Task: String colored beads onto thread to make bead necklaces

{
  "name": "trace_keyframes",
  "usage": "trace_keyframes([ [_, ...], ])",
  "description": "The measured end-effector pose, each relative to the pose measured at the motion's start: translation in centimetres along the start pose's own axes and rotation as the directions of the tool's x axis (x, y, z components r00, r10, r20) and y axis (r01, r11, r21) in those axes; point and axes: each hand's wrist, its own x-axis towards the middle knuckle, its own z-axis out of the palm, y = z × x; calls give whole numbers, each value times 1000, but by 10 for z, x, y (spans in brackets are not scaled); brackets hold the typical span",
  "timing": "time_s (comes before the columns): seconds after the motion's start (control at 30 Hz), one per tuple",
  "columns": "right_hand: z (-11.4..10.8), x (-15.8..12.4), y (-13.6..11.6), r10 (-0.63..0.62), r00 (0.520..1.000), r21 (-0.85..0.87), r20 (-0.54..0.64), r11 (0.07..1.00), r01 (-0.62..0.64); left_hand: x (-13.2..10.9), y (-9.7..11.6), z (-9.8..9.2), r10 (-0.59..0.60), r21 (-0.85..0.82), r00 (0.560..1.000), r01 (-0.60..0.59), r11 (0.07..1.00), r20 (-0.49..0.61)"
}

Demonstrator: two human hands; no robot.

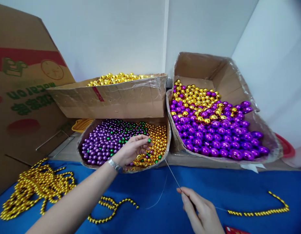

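Over the front box of small beads [108,139], my left hand [134,149] pinches a green bead [149,140] between thumb and finger. Purple, green and gold beads lie loose beneath it. Lower and to the right, my right hand [198,209] is closed on a long thin needle [172,174], its far tip pointing up and left toward the box rim. A fine clear thread [160,196] curves over the blue cloth. On the right, a short gold bead string [257,213] lies on the cloth, with thread running from it toward my right hand.
A heap of gold bead strings [40,185] lies at left, beside a shorter gold string [108,209]. Behind stands a box of gold beads [111,102]; at right, a box of larger purple and gold beads [260,120]. A big carton [20,130] borders the left.
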Motion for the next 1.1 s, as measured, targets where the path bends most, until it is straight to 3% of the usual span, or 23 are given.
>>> trace_keyframes([
  [0.07,0,3,0,-68,998,-39,-16,997,67,-16,9,12,-41,-334,999,50,941,33],
  [0.17,1,5,0,-146,989,-79,-14,986,144,-32,16,29,-116,-745,984,177,644,134],
  [0.23,2,5,1,-168,986,-101,-6,981,167,-37,18,37,-142,-808,977,213,549,160],
  [0.33,2,3,3,-156,988,-116,4,981,155,-40,20,44,-162,-826,972,229,515,168],
  [0.77,-4,-1,6,-130,992,-127,-1,984,128,-42,31,54,-182,-781,971,234,580,155],
  [0.83,-4,0,7,-124,992,-134,3,983,124,-42,32,57,-160,-750,978,208,628,137],
  [0.97,-5,1,6,-109,994,-135,-24,985,104,-44,38,65,-17,-518,1000,4,856,-19],
  [1.1,-10,4,6,-110,989,-133,-99,986,97,-39,53,72,56,-453,998,-35,891,34],
])
